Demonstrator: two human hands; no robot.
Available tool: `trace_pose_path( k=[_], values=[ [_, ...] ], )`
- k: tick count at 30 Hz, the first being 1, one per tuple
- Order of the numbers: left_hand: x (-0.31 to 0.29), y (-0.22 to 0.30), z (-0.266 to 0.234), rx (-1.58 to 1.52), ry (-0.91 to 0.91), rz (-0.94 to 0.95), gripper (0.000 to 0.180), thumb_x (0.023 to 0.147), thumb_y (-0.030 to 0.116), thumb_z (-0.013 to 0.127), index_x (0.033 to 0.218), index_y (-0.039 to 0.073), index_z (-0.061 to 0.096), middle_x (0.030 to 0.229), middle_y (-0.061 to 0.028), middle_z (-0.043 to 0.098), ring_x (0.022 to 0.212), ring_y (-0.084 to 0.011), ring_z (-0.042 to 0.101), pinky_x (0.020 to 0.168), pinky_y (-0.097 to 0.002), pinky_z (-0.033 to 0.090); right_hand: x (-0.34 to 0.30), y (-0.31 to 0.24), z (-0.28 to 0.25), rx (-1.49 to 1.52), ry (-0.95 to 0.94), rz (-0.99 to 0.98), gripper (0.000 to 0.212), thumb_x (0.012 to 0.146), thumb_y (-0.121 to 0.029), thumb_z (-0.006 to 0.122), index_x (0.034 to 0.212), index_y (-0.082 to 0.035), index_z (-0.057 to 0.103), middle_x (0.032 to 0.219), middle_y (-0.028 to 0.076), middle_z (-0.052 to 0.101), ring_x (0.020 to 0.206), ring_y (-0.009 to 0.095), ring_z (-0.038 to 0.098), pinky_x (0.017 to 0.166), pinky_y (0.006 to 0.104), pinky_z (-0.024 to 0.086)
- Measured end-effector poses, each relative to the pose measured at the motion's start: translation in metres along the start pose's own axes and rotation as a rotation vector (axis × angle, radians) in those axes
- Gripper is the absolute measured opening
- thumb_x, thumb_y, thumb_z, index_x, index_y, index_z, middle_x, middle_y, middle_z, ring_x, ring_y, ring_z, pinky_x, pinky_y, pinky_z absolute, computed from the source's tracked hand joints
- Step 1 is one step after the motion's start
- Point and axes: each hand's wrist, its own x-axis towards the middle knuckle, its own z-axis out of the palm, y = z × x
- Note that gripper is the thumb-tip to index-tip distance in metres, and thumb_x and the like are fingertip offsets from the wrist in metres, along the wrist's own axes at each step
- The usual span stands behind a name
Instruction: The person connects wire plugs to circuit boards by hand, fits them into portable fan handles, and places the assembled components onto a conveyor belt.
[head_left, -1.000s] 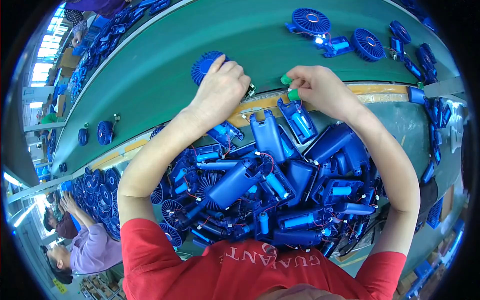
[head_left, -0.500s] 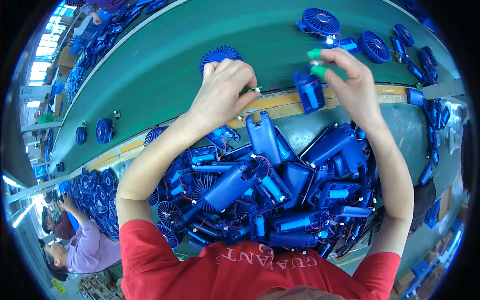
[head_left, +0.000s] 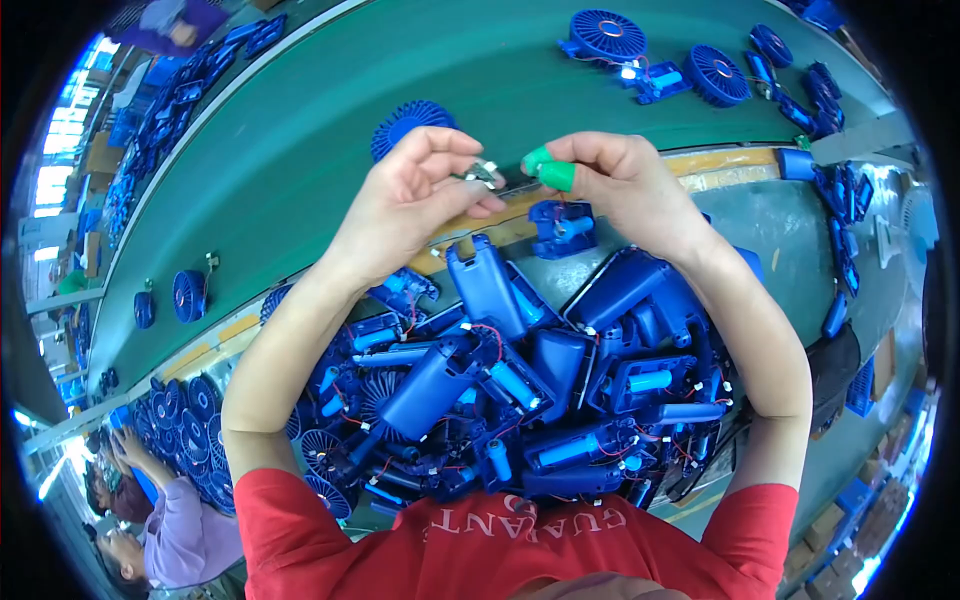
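My left hand (head_left: 420, 200) is closed in a pinch on a small circuit board (head_left: 481, 178) with a white socket. A round blue fan head (head_left: 400, 124) lies just behind that hand on the green belt. My right hand (head_left: 630, 185), green covers on thumb and forefinger, pinches a small wire plug, mostly hidden by the fingertips. Below these fingers is a blue handle shell (head_left: 562, 230) with a light-blue battery cell in it, at the belt's yellow edge. The two hands are a short gap apart. A heap of blue handle shells (head_left: 485, 285) lies in front of me.
The green conveyor belt (head_left: 300, 170) runs across the far side, carrying fan heads (head_left: 717, 76) and a handle shell (head_left: 660, 82) at right. More fan heads (head_left: 190, 430) are piled at left, near a co-worker in a purple top (head_left: 190, 530). Blue parts (head_left: 840, 235) line the right side.
My right hand has moved left toward the left hand, and the handle shell below it has shifted left too. My left hand has turned, so the circuit board shows more.
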Motion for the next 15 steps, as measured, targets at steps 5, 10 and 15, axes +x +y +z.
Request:
trace_pose_path(
  k=[5, 10, 15],
  values=[
    [-0.003, -0.004, -0.002, 0.096, 0.03, 0.007, 0.029, 0.12, 0.002, 0.076, 0.149, 0.0, 0.069, 0.126, -0.0127, 0.085, 0.107, -0.0196, 0.084, 0.102, -0.0349, 0.069, -0.001, -0.009, 0.001, -0.182, 0.009, -0.065, 0.03, 0.125, -0.023, 0.073, 0.139, 0.002, 0.083, 0.103, 0.007, 0.084, 0.097, 0.011, 0.075, 0.087, 0.0332, 0.062],
    [-0.007, -0.002, 0.01, 0.048, -0.012, 0.026, 0.028, 0.119, 0.002, 0.079, 0.146, 0.0, 0.075, 0.125, -0.0097, 0.087, 0.11, -0.0164, 0.085, 0.102, -0.0331, 0.069, -0.008, -0.011, 0.005, -0.182, 0.003, -0.055, 0.027, 0.122, -0.011, 0.062, 0.136, 0.001, 0.082, 0.097, 0.007, 0.081, 0.092, 0.014, 0.075, 0.085, 0.0348, 0.061],
    [-0.006, 0.003, 0.019, -0.007, -0.089, 0.042, 0.031, 0.119, -0.002, 0.076, 0.151, -0.003, 0.074, 0.139, -0.0134, 0.085, 0.126, -0.0239, 0.087, 0.113, -0.0363, 0.069, -0.015, -0.01, 0.001, -0.221, 0.028, -0.098, 0.032, 0.126, -0.029, 0.072, 0.122, 0.0, 0.087, 0.091, 0.001, 0.077, 0.087, 0.008, 0.067, 0.081, 0.0316, 0.057]
  ],
)
